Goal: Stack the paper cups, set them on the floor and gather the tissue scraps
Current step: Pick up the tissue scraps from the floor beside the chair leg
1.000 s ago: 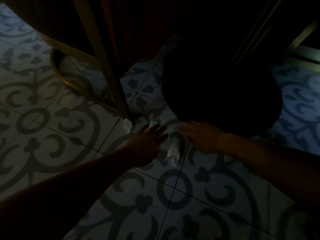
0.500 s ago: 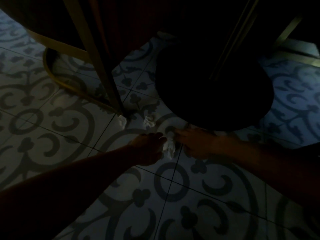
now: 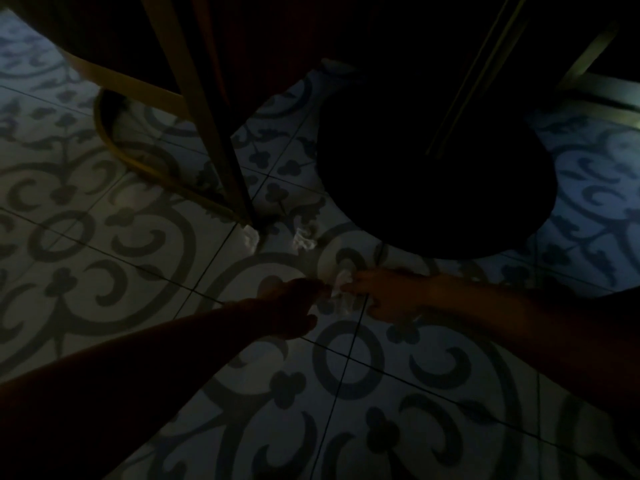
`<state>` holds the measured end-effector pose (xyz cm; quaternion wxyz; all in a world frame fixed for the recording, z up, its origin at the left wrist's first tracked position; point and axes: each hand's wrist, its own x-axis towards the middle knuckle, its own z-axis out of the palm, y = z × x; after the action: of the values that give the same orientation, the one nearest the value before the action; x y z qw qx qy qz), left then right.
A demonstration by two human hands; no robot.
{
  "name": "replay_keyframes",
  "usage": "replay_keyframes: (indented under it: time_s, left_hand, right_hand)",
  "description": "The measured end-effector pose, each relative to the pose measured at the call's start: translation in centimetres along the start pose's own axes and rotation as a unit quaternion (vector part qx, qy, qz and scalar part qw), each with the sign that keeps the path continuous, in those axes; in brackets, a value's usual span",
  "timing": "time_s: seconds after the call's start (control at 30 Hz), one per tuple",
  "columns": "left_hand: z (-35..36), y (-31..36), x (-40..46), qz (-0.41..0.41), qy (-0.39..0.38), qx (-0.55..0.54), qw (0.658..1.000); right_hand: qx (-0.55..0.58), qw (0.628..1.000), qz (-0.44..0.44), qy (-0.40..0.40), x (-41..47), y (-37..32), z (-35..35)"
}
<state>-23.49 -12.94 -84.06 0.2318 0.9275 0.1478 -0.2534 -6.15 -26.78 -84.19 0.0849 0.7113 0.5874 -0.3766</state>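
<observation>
Head view: dim, you're low over the patterned floor [image 3: 104, 271].
Left hand [image 3: 291, 306]: your fingertips pinch one side of a tissue scrap [image 3: 341, 289].
Right hand [image 3: 384, 294]: your fingers close on the same scrap's other side.
Other scraps: one [image 3: 251, 239] at the chair leg [image 3: 221, 157], one [image 3: 303, 239] just beside it, both on the floor.
Round dark base [image 3: 433, 168]: just beyond your hands.

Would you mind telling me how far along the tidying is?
No cups show in this dim view, so stacking can't be judged. In hand: the left hand and right hand meet at one tissue scrap. Left: two scraps, one by the chair leg, one beside it.
</observation>
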Motion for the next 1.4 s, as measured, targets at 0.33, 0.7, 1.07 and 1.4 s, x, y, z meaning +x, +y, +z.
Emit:
replay_keyframes:
  time_s: [0.33,0.7,1.07,1.4]
  left_hand:
    - [0.8,0.0,0.7,-0.07,0.114,-0.221,0.966]
    - [-2.3,0.1,-0.1,-0.224,0.088,-0.754,0.612]
    - [-3.3,-0.3,-1.6,-0.211,0.115,-0.801,0.549]
    - [-1.9,-4.1,-3.2,-0.273,0.166,-0.756,0.571]
  right_hand:
    - [0.082,0.993,-0.04,0.07,1.1,-1.3,0.0]
    - [0.283,0.923,-0.1,0.241,1.0,-5.1,-1.1]
    - [0.306,0.91,-0.142,0.241,2.4,-7.7,-1.9]
    - [0.062,0.959,-0.021,0.275,8.5,-5.0,-2.4]
